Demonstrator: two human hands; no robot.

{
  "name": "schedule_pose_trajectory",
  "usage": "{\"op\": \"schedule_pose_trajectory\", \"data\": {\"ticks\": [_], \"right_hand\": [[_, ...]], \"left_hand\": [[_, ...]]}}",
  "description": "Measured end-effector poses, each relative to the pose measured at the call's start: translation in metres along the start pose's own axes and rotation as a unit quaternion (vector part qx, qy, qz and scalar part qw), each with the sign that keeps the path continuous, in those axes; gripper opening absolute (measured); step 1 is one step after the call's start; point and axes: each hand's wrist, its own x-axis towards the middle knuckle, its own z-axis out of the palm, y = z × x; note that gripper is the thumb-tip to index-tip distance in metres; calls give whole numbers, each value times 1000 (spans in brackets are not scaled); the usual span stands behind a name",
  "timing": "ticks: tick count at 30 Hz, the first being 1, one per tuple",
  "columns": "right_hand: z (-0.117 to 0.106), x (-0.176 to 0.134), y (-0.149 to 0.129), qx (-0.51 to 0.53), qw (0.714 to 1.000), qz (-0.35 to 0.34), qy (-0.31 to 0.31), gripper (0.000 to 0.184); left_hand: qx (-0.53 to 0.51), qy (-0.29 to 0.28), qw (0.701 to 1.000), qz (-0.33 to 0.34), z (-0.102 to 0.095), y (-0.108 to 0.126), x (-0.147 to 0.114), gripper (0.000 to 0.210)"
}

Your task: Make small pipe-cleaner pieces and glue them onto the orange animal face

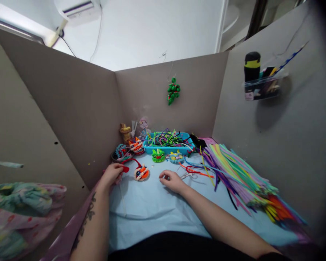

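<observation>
- While the left hand (112,174) pinches a red piece (126,169) at 9 o'clock from the orange-and-white ornament (141,174), that ornament sits on the pale blue cloth (152,221) between the two hands, touched by neither.
- The right hand (174,182) rests just past 3 o'clock from it, fingers curled; I cannot tell whether the fingertips meet or grip anything. The hands are well apart.
- A red fuzzy stem (133,159) arcs from the ornament's top toward the left hand; whether it joins the red piece is too small to tell.
- The step in hand looks like handling red material beside the ornament. To my eye, the next move calls for a steady left pinch and a free right hand.
- Scissors (189,175) lie at 3 o'clock, just beyond the right hand and partly behind it, with loose stems (199,169) near them; these could snag a sweep that way.
- Farther along 3 o'clock spreads a large bundle of coloured stems (233,172).
- A green ornament (158,156) and a blue-and-yellow ornament (176,157) stand toward 2 o'clock, before a blue basket (148,149) of tangled stems, limiting reach into it.
- Between 10 and 11 o'clock sits a dark bowl (114,157); near 12, another orange ornament (136,145).
</observation>
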Motion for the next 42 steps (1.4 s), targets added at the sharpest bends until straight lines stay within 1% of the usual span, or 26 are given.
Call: {"op": "schedule_pose_trajectory", "data": {"ticks": [2,3,5,7,8,9,10,12,13,16,18,20,22,24,27,29,30,32,34,35,36,37,39,40,41,42], "right_hand": [[0,0,-2,9,1000,-6,9,10],[0,0,-3,17,1000,-13,15,10],[0,-1,-5,38,999,-27,28,11],[0,0,-7,73,996,-28,33,13],[0,0,-7,95,995,-25,35,15],[1,1,-6,119,992,-20,36,18],[1,2,-5,146,989,-16,35,21],[2,4,-1,206,978,-2,27,25],[3,5,1,236,972,12,19,25],[5,7,4,312,948,64,6,24],[5,7,3,357,929,98,12,25],[4,6,0,410,902,135,2,29],[1,5,-5,456,872,172,-32,34],[-1,3,-8,485,849,197,-79,37],[-2,0,-11,494,832,207,-143,38],[0,-2,-10,488,835,203,-155,35],[1,-3,-11,483,840,196,-149,34],[4,-7,-14,465,857,180,-126,35],[11,-10,-23,438,875,168,-119,34],[16,-10,-30,421,883,164,-130,33],[24,-10,-38,397,890,160,-159,30],[35,-9,-48,362,899,151,-197,27],[63,0,-69,241,924,97,-281,21],[80,6,-80,170,940,51,-292,20],[98,15,-90,94,954,-11,-284,20],[117,24,-100,13,963,-79,-259,21]], "left_hand": [[15,-14,1000,11,3,4,-19,28],[28,-35,999,29,10,8,-28,28],[39,-84,994,57,31,19,-43,30],[40,-124,987,90,60,29,-50,30],[45,-129,984,112,75,32,-51,29],[51,-123,982,132,89,34,-51,28],[57,-106,981,152,102,35,-50,26],[53,-82,979,181,122,33,-46,22],[41,-76,979,187,128,30,-45,22],[-22,-95,977,188,137,22,-45,27],[-65,-108,975,183,136,19,-48,34],[-84,-113,972,186,132,18,-50,38],[-82,-123,970,193,130,18,-53,36],[-87,-138,966,199,131,20,-56,30],[-126,-167,958,197,133,25,-63,20],[-153,-166,955,193,129,29,-69,19],[-165,-152,956,191,122,30,-73,19],[-183,-90,961,187,101,29,-79,20],[-199,-5,965,169,71,21,-83,22],[-196,35,966,163,54,14,-85,24],[-202,79,963,159,37,6,-85,26],[-222,127,954,154,21,-2,-85,29],[-304,201,921,140,-5,-17,-85,34],[-341,234,900,136,-14,-23,-86,36],[-376,253,882,133,-20,-28,-87,37],[-405,262,866,131,-24,-31,-88,37]]}}
